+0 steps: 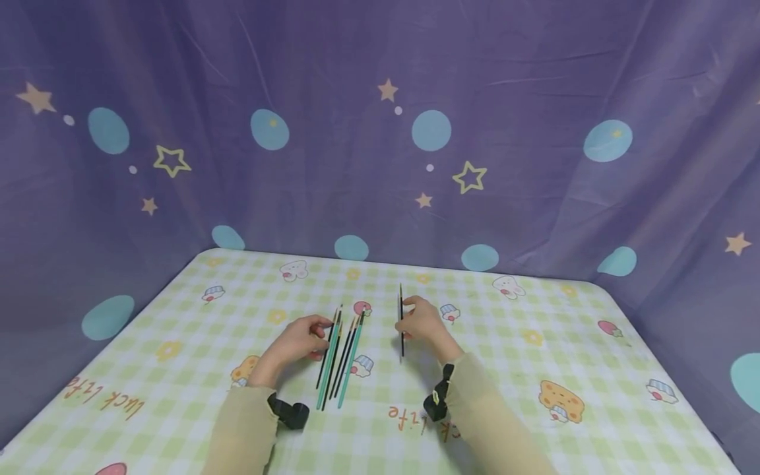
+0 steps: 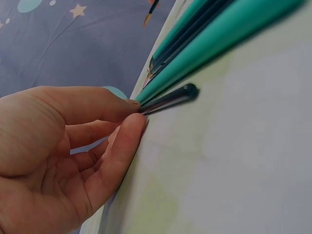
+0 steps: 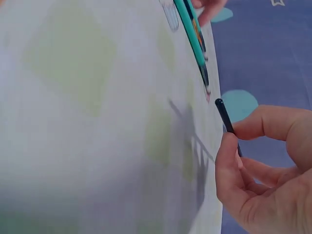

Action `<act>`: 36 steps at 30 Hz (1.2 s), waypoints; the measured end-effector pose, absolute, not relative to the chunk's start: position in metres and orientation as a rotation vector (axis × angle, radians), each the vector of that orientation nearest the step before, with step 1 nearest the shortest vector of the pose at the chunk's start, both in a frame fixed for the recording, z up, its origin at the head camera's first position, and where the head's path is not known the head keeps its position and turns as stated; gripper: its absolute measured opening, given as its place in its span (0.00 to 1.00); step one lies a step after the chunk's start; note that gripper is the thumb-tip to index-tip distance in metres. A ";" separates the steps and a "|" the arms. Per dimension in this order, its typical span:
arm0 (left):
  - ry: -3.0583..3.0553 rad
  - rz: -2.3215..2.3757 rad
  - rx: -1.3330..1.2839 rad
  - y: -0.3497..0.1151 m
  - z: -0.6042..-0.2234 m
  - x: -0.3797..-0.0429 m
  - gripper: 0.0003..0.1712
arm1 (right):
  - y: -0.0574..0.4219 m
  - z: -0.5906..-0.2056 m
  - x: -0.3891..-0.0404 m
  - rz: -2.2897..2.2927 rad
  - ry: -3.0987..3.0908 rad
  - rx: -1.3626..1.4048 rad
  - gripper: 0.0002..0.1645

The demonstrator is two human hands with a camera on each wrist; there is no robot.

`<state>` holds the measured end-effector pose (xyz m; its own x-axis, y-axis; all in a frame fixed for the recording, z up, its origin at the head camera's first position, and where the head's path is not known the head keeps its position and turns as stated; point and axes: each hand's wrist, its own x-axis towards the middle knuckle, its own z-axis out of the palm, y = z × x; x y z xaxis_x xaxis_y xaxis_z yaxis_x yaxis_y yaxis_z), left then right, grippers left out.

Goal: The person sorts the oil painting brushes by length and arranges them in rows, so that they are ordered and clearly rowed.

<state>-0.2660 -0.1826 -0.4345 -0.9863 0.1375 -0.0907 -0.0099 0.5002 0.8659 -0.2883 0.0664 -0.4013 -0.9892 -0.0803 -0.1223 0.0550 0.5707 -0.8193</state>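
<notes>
1. The left hand (image 1: pixel 301 338) pinched a black brush (image 2: pixel 170 99) just left of the other brushes (image 1: pixel 351 359) on the table (image 1: pixel 487 369).
2. The right hand (image 1: pixel 423 321), farther right, pinched a second brush (image 3: pixel 224 115) above the table.

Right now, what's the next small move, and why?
I'd probably have the right hand lower its black brush to the tablecloth: it looks raised, shadow lying apart, and a gap separates it from the brushes beside the left hand.
</notes>
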 end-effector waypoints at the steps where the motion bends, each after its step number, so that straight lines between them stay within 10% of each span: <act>1: 2.592 1.498 0.109 -0.183 -0.434 -0.266 0.24 | 0.069 -0.401 -0.290 -1.388 2.662 -0.012 0.35; 36: 2.579 1.486 0.115 -0.183 -0.430 -0.264 0.25 | 0.112 -0.415 -0.325 -1.447 2.692 0.079 0.32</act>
